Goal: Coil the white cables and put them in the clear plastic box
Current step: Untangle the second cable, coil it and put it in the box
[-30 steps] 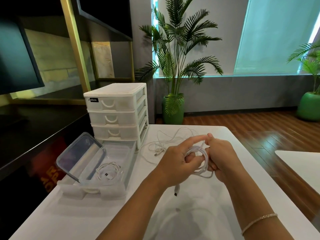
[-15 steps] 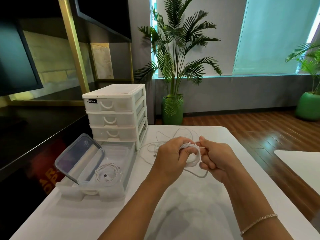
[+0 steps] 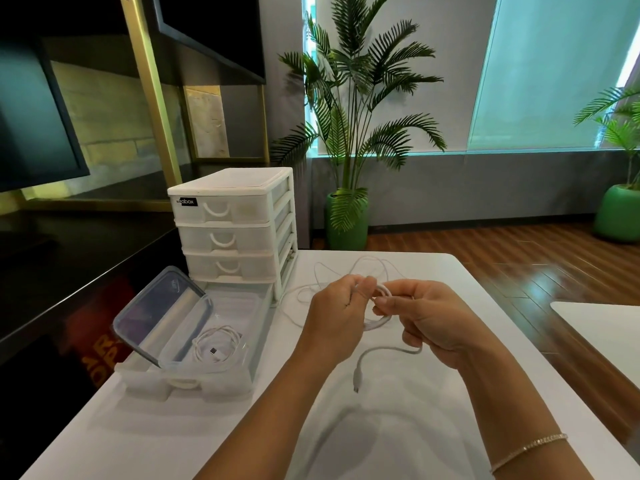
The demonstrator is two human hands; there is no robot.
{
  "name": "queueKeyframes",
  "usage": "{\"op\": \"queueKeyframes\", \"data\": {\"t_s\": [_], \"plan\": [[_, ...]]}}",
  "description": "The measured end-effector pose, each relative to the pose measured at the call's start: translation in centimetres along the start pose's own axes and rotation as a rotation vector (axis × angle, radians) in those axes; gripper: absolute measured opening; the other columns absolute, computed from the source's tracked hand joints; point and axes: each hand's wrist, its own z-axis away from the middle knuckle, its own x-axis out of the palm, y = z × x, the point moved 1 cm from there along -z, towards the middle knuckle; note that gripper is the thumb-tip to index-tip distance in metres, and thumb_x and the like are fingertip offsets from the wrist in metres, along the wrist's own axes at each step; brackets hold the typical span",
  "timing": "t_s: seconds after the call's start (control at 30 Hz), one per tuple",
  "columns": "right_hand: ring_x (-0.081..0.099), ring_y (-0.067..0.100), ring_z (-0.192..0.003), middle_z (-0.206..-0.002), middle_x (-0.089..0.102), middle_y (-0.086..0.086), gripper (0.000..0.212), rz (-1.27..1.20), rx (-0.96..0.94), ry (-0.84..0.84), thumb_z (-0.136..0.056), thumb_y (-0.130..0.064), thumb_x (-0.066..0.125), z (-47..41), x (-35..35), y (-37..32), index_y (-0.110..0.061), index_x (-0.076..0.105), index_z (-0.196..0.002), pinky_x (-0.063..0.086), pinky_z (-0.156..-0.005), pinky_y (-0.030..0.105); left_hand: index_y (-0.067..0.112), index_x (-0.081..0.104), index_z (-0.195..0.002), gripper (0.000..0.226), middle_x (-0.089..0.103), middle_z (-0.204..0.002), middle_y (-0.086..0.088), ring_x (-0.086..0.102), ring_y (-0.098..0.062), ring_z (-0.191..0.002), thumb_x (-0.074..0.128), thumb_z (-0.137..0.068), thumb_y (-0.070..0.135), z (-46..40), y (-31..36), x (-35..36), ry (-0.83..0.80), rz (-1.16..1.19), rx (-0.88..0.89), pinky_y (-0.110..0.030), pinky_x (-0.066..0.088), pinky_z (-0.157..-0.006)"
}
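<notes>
Head view: both hands up over the white table, mid-frame. Left hand has fingers curled around a small coil of white cable, thumb and forefinger pinching the loops. Right hand at 3 o'clock of the coil, fingers curled, pinching the same cable near the top of the loop. Loose tail hangs from the right hand toward 6 o'clock, plug end dangling above the table, not yet wound in.

Clear plastic box sits at 9 o'clock of the hands, lid propped open on its left side. One coiled white cable already lies inside. Another loose white cable sprawls on the table at 12 o'clock of the hands, just beside the white drawer unit.

Step, as I judge it: finishing the second coil. Next move needs the hanging tail wrapped in or tucked so the loops hold, then carried toward 9 o'clock into the box. The loose cable is left for after.
</notes>
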Motion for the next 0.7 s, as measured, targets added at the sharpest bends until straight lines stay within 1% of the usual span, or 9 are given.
{"op": "queueKeyframes", "data": {"t_s": [0.07,0.13,0.2,0.3,0.4,0.47,0.53,0.63,0.7], "plan": [[0.042,0.005,-0.031,-0.07,0.066,0.007,0.016,0.01,0.002,0.022,-0.086,-0.005,0.06,-0.1,0.0,0.0,-0.012,0.069,-0.075,0.037,-0.041,0.022,0.015,0.059,-0.102,0.038,0.051,-0.078,0.007,0.047,-0.01,-0.076,0.03,-0.098,0.039,0.0,0.0,0.1,-0.03,0.06,-0.063,-0.015,0.039,-0.064],[0.044,0.005,-0.033,-0.072,0.068,0.009,0.017,0.025,-0.015,0.032,-0.086,-0.004,0.06,-0.1,0.1,0.0,-0.014,0.07,-0.075,0.038,-0.042,0.023,0.014,0.058,-0.098,0.037,0.05,-0.073,0.008,0.047,-0.01,-0.073,0.029,-0.099,0.037,0.1,0.1,0.3,-0.009,0.089,-0.091,-0.019,0.043,-0.066],[0.045,0.007,-0.038,-0.072,0.068,0.009,0.019,0.039,-0.039,0.042,-0.086,-0.003,0.06,-0.1,0.1,0.1,-0.016,0.07,-0.076,0.038,-0.042,0.024,0.009,0.06,-0.103,0.04,0.052,-0.077,0.004,0.048,-0.01,-0.071,0.029,-0.1,0.034,0.1,0.0,0.5,0.043,0.105,-0.108,-0.026,0.049,-0.073],[0.044,0.013,-0.044,-0.073,0.068,0.01,0.019,0.044,-0.064,0.056,-0.086,-0.002,0.061,-0.1,0.2,0.2,-0.017,0.07,-0.078,0.038,-0.043,0.024,0.011,0.06,-0.105,0.037,0.056,-0.079,0.001,0.051,-0.011,-0.069,0.028,-0.1,0.03,0.1,0.0,0.5,0.099,0.127,-0.102,-0.019,0.046,-0.065],[0.044,0.013,-0.044,-0.071,0.069,0.009,0.016,0.059,-0.078,0.075,-0.085,-0.002,0.061,-0.2,0.3,0.3,-0.014,0.072,-0.082,0.037,-0.043,0.025,0.015,0.056,-0.093,0.034,0.05,-0.067,0.007,0.048,-0.009,-0.062,0.027,-0.101,0.03,-0.1,0.0,0.2,0.071,0.096,-0.101,-0.012,0.037,-0.055],[0.044,0.011,-0.045,-0.072,0.069,0.008,0.014,0.074,-0.069,0.097,-0.085,-0.003,0.062,-0.3,0.4,0.3,-0.01,0.07,-0.094,0.037,-0.044,0.025,0.017,0.052,-0.084,0.035,0.048,-0.066,0.007,0.048,-0.01,-0.063,0.026,-0.101,0.034,-0.2,0.0,0.1,0.013,0.069,-0.124,-0.012,0.036,-0.056],[0.044,0.01,-0.052,-0.086,0.069,0.009,0.019,0.102,-0.045,0.132,-0.084,-0.008,0.064,-0.6,0.2,0.4,-0.016,0.062,-0.101,0.037,-0.047,0.023,0.019,0.05,-0.077,0.038,0.049,-0.068,0.005,0.048,-0.012,-0.069,0.026,-0.1,0.038,-0.3,-0.1,0.1,-0.061,0.12,-0.18,-0.017,0.038,-0.063],[0.042,0.007,-0.062,-0.108,0.065,0.014,0.017,0.21,-0.085,0.181,-0.083,-0.016,0.067,-1.2,-0.2,0.7,-0.025,0.054,-0.088,0.036,-0.053,0.02,0.023,0.053,-0.075,0.038,0.051,-0.072,0.003,0.047,-0.011,-0.07,0.03,-0.099,0.041,-0.5,0.0,0.2,-0.126,0.264,-0.306,-0.018,0.039,-0.062],[0.046,0.008,-0.06,-0.105,0.066,0.013,0.02,0.293,-0.117,0.183,-0.082,-0.02,0.068,-1.3,-0.3,1.0,-0.027,0.049,-0.084,0.036,-0.05,0.019,0.021,0.057,-0.08,0.036,0.052,-0.074,0.002,0.045,-0.011,-0.068,0.033,-0.098,0.041,-0.6,-0.1,0.2,-0.142,0.371,-0.406,-0.018,0.037,-0.06]]}}
